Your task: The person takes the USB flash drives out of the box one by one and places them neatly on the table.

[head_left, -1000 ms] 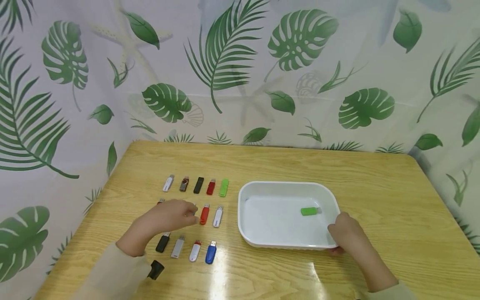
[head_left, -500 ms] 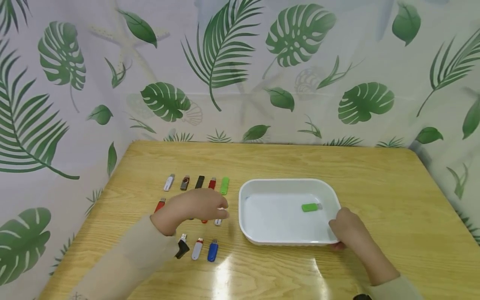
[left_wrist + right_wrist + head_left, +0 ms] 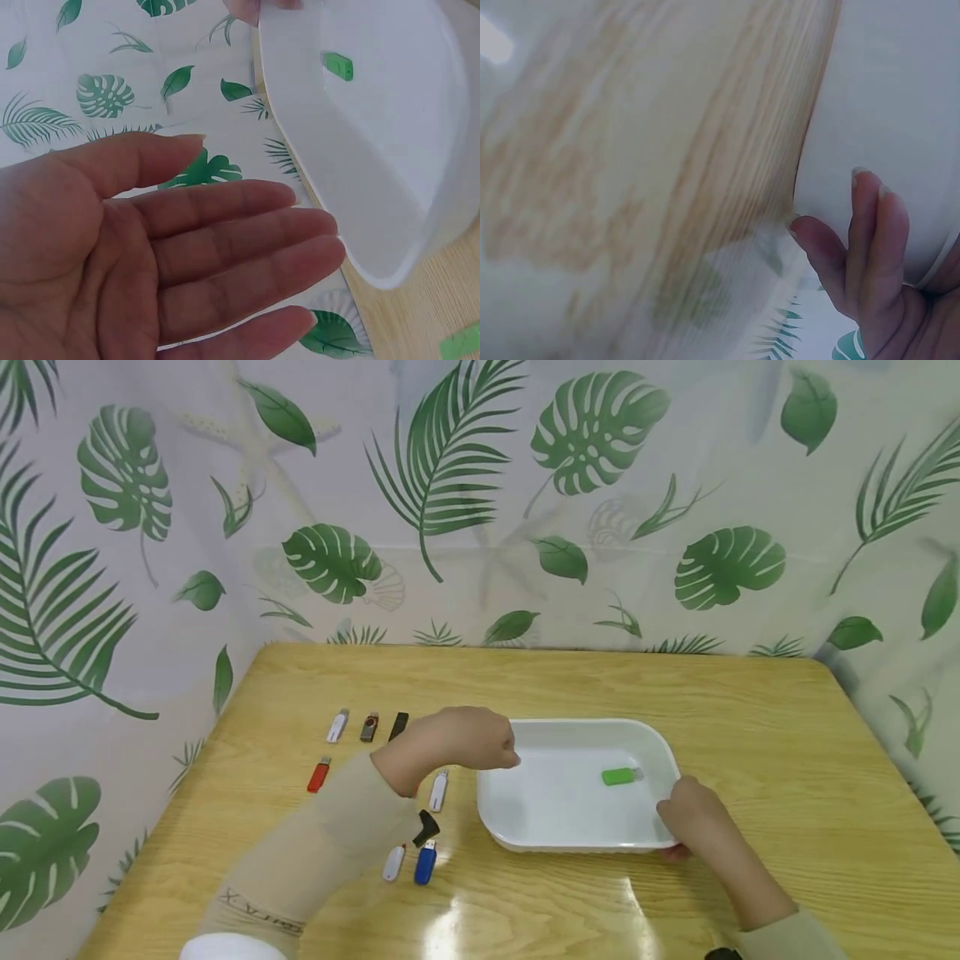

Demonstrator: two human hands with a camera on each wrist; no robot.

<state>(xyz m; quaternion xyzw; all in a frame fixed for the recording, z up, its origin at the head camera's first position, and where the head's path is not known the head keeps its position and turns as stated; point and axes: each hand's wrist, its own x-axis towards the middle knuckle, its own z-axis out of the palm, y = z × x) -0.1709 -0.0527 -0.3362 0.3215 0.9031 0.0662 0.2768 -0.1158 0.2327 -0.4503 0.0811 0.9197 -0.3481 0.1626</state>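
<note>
A white plastic basin stands on the table, with one green USB stick lying inside toward its right end. My right hand grips the basin's right side at the near corner, thumb over the rim; in the right wrist view its fingers lie against the outer wall. My left hand hovers by the basin's left rim. The left wrist view shows its fingers loosely extended, palm bare. Left of the basin, a white USB stick and a blue USB stick lie near my left arm.
Farther left lie a red USB stick, a grey-brown USB stick and a black USB stick. My left sleeve hides several others. A leaf-patterned cloth hangs behind the wooden table.
My left hand has moved right from over the USB sticks to the basin's left rim. The right hand keeps its hold, and the basin has barely shifted.
</note>
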